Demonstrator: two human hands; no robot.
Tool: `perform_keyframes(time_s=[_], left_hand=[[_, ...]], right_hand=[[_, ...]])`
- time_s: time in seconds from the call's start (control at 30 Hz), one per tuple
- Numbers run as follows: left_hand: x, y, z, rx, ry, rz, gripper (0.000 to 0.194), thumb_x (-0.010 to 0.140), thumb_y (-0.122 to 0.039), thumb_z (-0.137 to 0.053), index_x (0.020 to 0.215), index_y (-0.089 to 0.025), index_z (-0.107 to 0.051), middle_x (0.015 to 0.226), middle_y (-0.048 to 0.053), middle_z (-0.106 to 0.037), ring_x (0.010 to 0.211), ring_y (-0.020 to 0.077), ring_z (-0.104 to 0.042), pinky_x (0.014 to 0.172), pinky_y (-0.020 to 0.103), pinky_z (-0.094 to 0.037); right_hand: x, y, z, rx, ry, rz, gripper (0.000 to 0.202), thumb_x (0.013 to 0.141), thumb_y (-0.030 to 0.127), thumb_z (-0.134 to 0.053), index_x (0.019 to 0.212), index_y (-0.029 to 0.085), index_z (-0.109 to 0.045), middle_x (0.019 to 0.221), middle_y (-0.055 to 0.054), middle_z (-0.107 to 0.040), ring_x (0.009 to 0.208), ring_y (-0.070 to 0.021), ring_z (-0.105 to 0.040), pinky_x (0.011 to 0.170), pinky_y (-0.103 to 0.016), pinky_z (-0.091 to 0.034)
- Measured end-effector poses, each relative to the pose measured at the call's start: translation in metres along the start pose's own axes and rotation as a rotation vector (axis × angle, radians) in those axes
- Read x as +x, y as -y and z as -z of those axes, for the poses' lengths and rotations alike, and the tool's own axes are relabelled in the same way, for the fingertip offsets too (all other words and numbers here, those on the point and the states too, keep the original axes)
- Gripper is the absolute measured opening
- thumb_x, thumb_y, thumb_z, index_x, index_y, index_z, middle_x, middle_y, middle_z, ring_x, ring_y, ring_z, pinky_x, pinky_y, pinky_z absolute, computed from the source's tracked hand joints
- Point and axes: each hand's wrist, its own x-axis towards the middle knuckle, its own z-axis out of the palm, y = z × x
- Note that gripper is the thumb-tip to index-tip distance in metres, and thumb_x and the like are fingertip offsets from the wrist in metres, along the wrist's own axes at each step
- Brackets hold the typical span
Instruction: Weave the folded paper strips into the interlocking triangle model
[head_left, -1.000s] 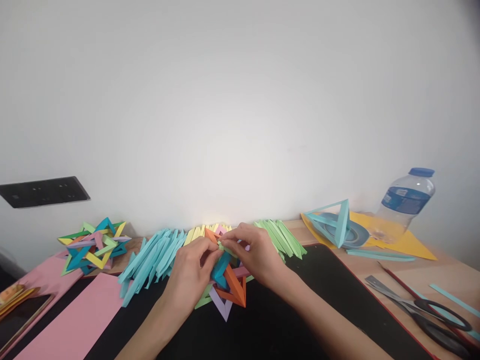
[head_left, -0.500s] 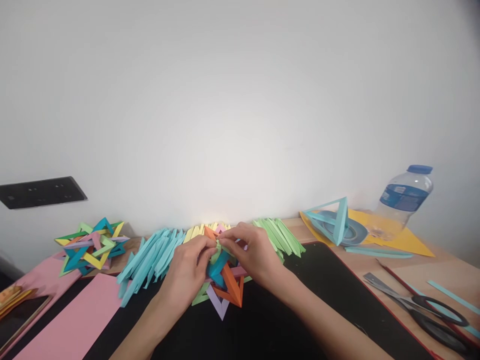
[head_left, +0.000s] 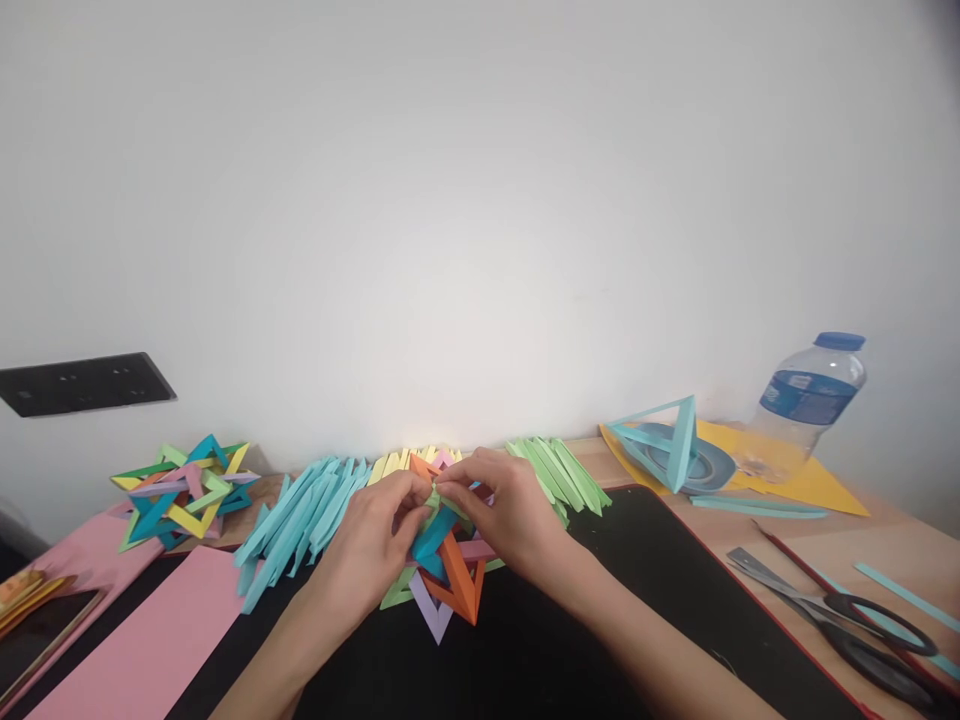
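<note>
Between my hands is an origami star (head_left: pixel 456 572) of interlaced folded strips in orange, teal, purple, pink and green. My left hand (head_left: pixel 379 530) pinches its upper left part, thumb and index finger together near a light green strip. From the other side, my right hand (head_left: pixel 510 505) pinches the same light green spot, and its fingertips almost meet those of the left. The fingers hide much of the star's top. Just behind the hands lie rows of folded paper strips: blue ones (head_left: pixel 311 515) at left, yellow ones (head_left: pixel 401 462) behind, green ones (head_left: pixel 561 473) at right.
A second multicoloured paper star (head_left: pixel 184 492) sits at the left, near pink paper (head_left: pixel 146 635) and a phone (head_left: pixel 49 640). To the right are a blue paper frame (head_left: pixel 681 445) on a tape roll, a water bottle (head_left: pixel 806 400), scissors (head_left: pixel 814 605) and a pencil (head_left: pixel 795 555). A black mat (head_left: pixel 637 580) covers the middle.
The paper star has turned and shifted slightly, its lower orange and purple points now a little further left and lower. Both hands keep their pinch in nearly the same place.
</note>
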Motion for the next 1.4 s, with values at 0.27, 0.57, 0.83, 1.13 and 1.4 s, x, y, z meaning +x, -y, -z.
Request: perform_keyframes(time_s=[0.27, 0.57, 0.83, 1.13, 1.4], left_hand=[[0.002, 0.001, 0.004, 0.005, -0.016, -0.085, 0.015, 0.083, -0.02, -0.043, 0.077, -0.021, -0.056, 0.071, 0.0, -0.06, 0.067, 0.0172, -0.059, 0.063, 0.026, -0.047], [0.002, -0.001, 0.012, -0.105, 0.111, -0.014, 0.009, 0.08, -0.019, -0.049, 0.084, -0.021, -0.057, 0.079, 0.0, -0.065, 0.072, 0.0175, -0.062, 0.063, 0.026, -0.049], [-0.007, -0.006, 0.004, -0.158, 0.055, -0.085, 0.015, 0.082, -0.017, -0.046, 0.092, -0.023, -0.055, 0.089, 0.001, -0.064, 0.081, 0.0171, -0.066, 0.069, 0.027, -0.054], [-0.023, 0.001, 0.004, 0.084, 0.008, -0.172, 0.027, 0.085, -0.012, -0.038, 0.104, -0.026, -0.051, 0.102, 0.005, -0.057, 0.082, 0.0187, -0.06, 0.062, 0.026, -0.05], [-0.016, 0.005, 0.003, 0.241, 0.054, -0.16, 0.022, 0.083, -0.01, -0.035, 0.081, -0.022, -0.053, 0.078, 0.002, -0.053, 0.06, 0.0152, -0.048, 0.05, 0.024, -0.036]], right_hand=[[0.0, 0.002, -0.002, -0.026, 0.012, -0.006, 0.011, 0.081, 0.016, -0.061, 0.075, 0.018, -0.07, 0.066, -0.001, -0.057, 0.063, -0.0139, -0.055, 0.056, -0.025, -0.045], [0.001, 0.003, 0.003, -0.04, 0.057, -0.016, 0.012, 0.082, 0.015, -0.059, 0.075, 0.019, -0.068, 0.07, -0.001, -0.06, 0.065, -0.0134, -0.056, 0.057, -0.024, -0.045], [0.001, 0.009, 0.027, -0.107, 0.152, -0.001, 0.018, 0.084, 0.013, -0.053, 0.076, 0.02, -0.067, 0.072, -0.001, -0.061, 0.064, -0.0133, -0.056, 0.058, -0.025, -0.045], [0.005, -0.007, 0.023, 0.056, 0.235, -0.023, 0.016, 0.082, 0.012, -0.054, 0.078, 0.02, -0.067, 0.08, -0.001, -0.066, 0.072, -0.0141, -0.062, 0.062, -0.024, -0.049], [0.005, -0.012, 0.021, 0.045, 0.346, -0.035, 0.02, 0.081, 0.007, -0.048, 0.075, 0.019, -0.063, 0.081, -0.002, -0.066, 0.072, -0.0146, -0.063, 0.063, -0.026, -0.051]])
